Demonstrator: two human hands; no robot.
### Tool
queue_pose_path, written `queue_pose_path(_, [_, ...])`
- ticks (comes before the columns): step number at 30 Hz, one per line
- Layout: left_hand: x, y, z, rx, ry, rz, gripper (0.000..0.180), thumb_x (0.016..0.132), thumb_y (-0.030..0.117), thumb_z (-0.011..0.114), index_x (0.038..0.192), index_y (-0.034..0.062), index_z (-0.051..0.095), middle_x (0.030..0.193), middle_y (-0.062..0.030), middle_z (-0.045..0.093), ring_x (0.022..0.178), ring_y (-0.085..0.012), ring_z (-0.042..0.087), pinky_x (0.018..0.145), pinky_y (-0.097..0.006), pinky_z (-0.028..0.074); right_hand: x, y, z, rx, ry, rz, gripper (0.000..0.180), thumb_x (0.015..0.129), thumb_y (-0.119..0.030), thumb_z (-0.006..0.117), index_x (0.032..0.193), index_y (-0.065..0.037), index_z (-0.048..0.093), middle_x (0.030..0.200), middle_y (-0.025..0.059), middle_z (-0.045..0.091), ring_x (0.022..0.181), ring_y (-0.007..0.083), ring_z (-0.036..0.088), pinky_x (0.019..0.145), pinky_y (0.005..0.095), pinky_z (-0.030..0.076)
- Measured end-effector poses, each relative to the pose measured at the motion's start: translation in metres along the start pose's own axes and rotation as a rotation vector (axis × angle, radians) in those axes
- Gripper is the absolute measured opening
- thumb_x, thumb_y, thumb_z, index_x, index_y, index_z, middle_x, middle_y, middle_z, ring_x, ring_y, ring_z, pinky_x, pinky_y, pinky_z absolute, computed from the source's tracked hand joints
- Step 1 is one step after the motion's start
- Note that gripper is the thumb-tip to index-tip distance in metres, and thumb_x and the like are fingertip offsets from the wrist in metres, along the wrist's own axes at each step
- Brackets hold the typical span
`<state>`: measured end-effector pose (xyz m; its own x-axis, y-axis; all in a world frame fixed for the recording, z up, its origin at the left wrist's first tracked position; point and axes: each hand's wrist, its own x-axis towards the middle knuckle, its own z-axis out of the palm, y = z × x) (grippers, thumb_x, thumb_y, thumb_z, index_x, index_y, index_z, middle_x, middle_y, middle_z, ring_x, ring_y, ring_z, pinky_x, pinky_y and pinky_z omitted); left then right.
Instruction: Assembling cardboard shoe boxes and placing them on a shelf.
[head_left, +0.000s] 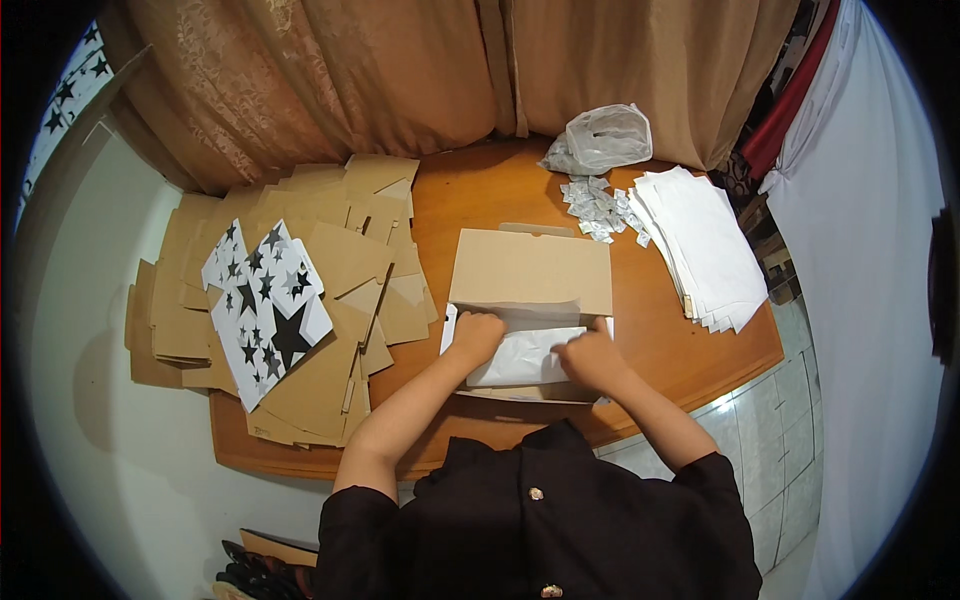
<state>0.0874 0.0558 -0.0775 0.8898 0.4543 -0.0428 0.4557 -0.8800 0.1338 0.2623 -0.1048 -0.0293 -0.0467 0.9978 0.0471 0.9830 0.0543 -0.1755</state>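
Observation:
An open flat cardboard box (530, 270) lies on the wooden table (480, 200) in front of me, its lid raised toward the curtain. White tissue paper (525, 350) lines the inside. My left hand (475, 335) presses on the paper at the box's left side, fingers curled down. My right hand (590, 355) rests on the paper at the right side, pinching or folding it. Both hands touch the paper; what lies under it is hidden.
A heap of flat cardboard blanks (330, 290) with a star-printed sheet (265, 305) covers the table's left. A stack of white paper (700, 245), small silver packets (598, 208) and a crumpled plastic bag (605, 138) sit at the back right. Brown curtains (400, 70) hang behind.

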Motion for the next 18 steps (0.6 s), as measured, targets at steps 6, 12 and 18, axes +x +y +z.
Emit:
queue_pose_path(6, [-0.008,0.004,0.008,0.046,0.136,0.100,0.009,0.076,0.019,0.060,0.072,0.0126,0.065,0.074,-0.0053,0.060,0.077,-0.0246,0.060,0.066,-0.039,0.042,0.010,-0.017,0.002,-0.021,-0.098,-0.069,0.020,0.074,-0.010,0.053,0.088,-0.011,0.067,0.067,0.0086,0.063,0.068,0.0236,0.063,0.079,0.0487,0.035])
queue_pose_path(12, [-0.015,0.024,-0.008,0.221,0.213,0.253,0.010,0.073,0.016,0.058,0.082,0.0133,0.063,0.092,-0.0044,0.056,0.093,-0.0197,0.051,0.075,-0.035,0.037,0.044,-0.005,-0.022,-0.011,0.398,0.152,0.012,0.072,-0.007,0.055,0.079,-0.011,0.064,0.061,0.0075,0.060,0.059,0.0244,0.059,0.078,0.0448,0.035])
queue_pose_path(18, [-0.027,0.024,-0.039,0.146,0.693,0.307,0.032,0.076,0.013,0.055,0.107,0.0120,0.058,0.106,-0.0045,0.055,0.103,-0.0202,0.050,0.080,-0.037,0.034,0.013,0.001,-0.006,-0.085,0.276,0.025,0.011,0.072,-0.006,0.053,0.068,-0.010,0.063,0.063,0.0065,0.061,0.061,0.0234,0.060,0.078,0.0433,0.035])
